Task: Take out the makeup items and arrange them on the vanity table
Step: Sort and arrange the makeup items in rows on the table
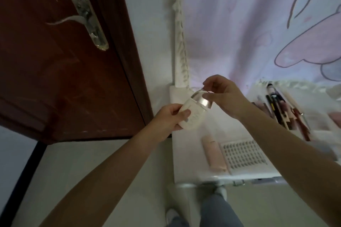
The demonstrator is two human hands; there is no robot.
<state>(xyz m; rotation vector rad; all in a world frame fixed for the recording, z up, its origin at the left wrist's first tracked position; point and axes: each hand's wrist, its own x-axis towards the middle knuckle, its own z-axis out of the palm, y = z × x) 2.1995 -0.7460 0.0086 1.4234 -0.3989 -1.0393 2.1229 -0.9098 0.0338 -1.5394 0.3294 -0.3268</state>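
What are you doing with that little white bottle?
A person is holding a small white bottle in the air beside a white vanity table. The left hand grips its body, and the right hand pinches its shiny silver cap. A pink tube and a flat tray of small dark pieces already lie on the table. Farther back, pencils and brushes lie together.

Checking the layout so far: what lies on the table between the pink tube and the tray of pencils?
In the head view, a white perforated tray lies right beside the pink tube, towards the pencil tray.
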